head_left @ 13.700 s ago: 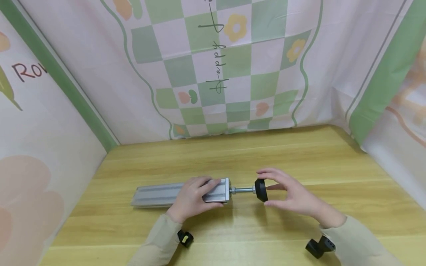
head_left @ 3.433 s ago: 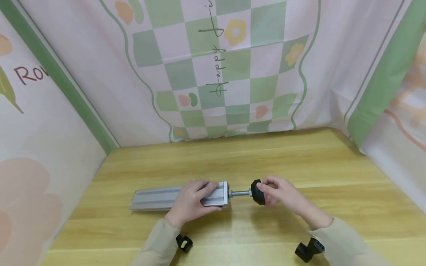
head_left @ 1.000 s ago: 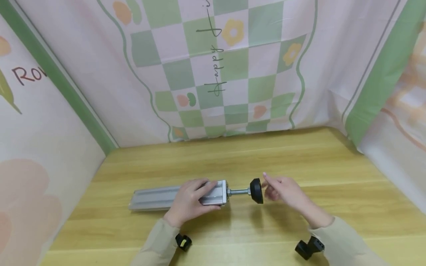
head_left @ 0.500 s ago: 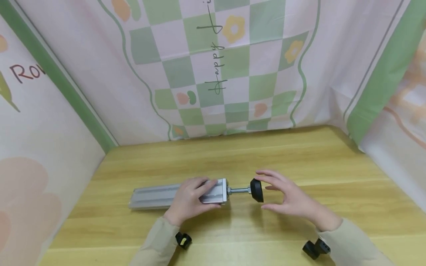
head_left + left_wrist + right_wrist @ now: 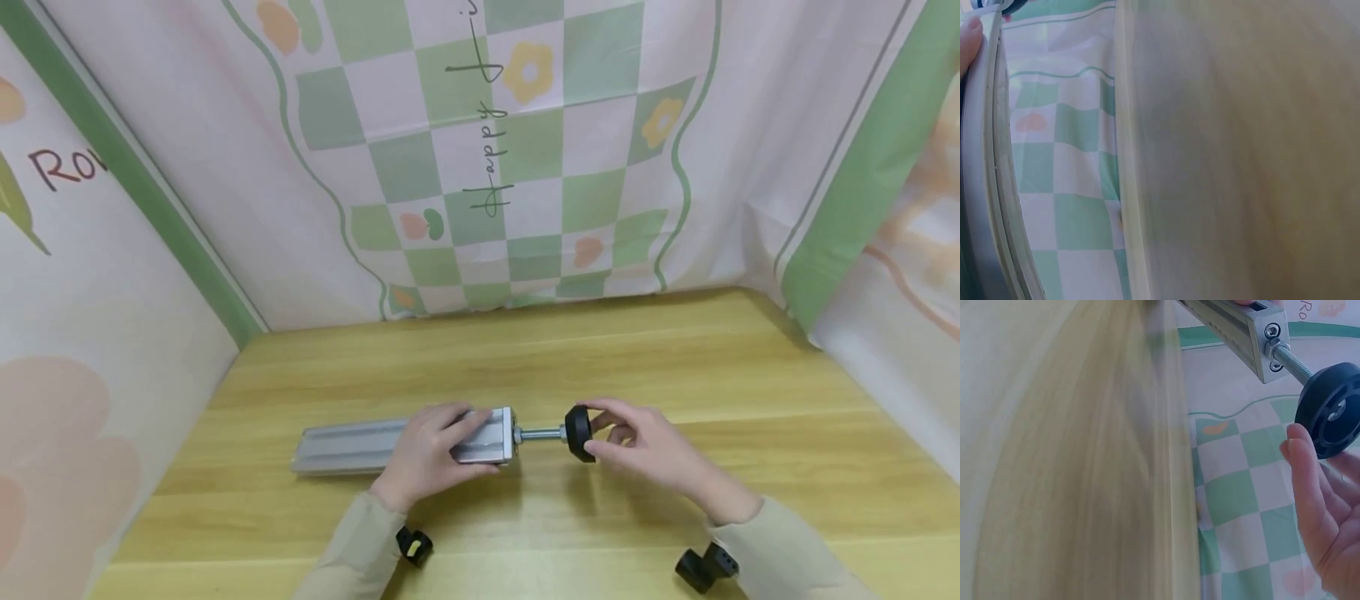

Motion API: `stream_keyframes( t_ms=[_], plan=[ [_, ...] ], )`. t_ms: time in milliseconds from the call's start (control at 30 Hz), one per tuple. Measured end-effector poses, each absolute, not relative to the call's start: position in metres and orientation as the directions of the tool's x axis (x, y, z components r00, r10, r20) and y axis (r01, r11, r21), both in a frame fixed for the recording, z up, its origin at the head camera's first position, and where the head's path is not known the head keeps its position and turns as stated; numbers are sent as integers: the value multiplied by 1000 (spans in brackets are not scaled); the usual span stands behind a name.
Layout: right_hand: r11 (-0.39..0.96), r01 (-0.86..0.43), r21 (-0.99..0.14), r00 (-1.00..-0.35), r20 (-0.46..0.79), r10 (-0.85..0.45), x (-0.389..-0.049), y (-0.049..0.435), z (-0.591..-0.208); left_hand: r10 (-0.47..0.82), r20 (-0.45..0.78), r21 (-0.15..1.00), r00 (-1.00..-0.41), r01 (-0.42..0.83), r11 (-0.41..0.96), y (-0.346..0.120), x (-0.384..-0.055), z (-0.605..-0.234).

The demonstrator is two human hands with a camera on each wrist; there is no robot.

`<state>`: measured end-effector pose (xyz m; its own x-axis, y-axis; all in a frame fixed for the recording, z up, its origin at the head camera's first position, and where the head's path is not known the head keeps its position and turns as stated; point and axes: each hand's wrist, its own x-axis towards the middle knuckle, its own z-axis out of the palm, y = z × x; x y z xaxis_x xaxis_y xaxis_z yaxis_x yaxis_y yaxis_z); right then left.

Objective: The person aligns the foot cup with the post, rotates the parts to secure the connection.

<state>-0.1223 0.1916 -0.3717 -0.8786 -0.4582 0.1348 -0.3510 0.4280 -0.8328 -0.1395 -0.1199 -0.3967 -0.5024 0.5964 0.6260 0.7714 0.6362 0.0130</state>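
A silver aluminium profile point(image 5: 345, 447) lies lengthwise on the table in the head view. My left hand point(image 5: 429, 454) grips it near its right end, palm over the top and thumb along the near side. From that end cap a threaded rod point(image 5: 542, 434) with nuts sticks out, carrying a black round levelling foot point(image 5: 577, 434). Thumb and fingers of my right hand point(image 5: 656, 446) pinch the foot's rim. In the right wrist view the foot's hollow underside point(image 5: 1335, 415) shows, with fingertips at its lower edge. The left wrist view catches only the profile's side point(image 5: 994, 169).
The wooden table point(image 5: 465, 358) reaches back to a checked curtain point(image 5: 525, 208), with more printed cloth point(image 5: 112, 275) on the left and right. Black wrist cameras point(image 5: 415, 546) hang beneath both forearms.
A second ago my right hand was off the foot; it spread around it, then closed on the rim. Compared with the oldest frame, the foot sits slightly closer to the profile. My left hand stays put.
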Motion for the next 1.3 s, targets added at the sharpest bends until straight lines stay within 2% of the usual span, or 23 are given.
stream_keyframes(
  t_ms=[100,367,567,733,900,967,1067,1200,1300],
  plan=[
    [434,-273,-858,-897,64,-437,-123,190,-371,600,619,13,-507,771,637,-120,-139,-397],
    [463,-271,-844,-913,73,-401,-122,185,-371,601,610,31,-516,774,633,-120,-138,-399],
    [494,-171,-852,-940,-10,-341,-124,181,-372,604,619,22,-502,780,625,-120,-138,-400],
    [444,-80,-893,-917,-109,-383,-130,183,-373,606,619,21,-499,782,622,-120,-138,-399],
    [456,-58,-888,-906,-145,-398,-132,184,-373,603,617,31,-506,781,624,-120,-139,-400],
    [455,-90,-886,-918,-103,-383,-131,184,-372,602,616,33,-508,781,624,-120,-139,-400],
    [435,-231,-870,-919,48,-392,-126,187,-371,602,618,35,-506,783,621,-120,-139,-401],
    [434,-505,-746,-836,298,-461,-121,191,-373,603,619,36,-504,785,619,-120,-140,-400],
    [443,-639,-629,-756,409,-512,-120,193,-375,602,619,37,-505,784,620,-120,-141,-400]
  ],
)
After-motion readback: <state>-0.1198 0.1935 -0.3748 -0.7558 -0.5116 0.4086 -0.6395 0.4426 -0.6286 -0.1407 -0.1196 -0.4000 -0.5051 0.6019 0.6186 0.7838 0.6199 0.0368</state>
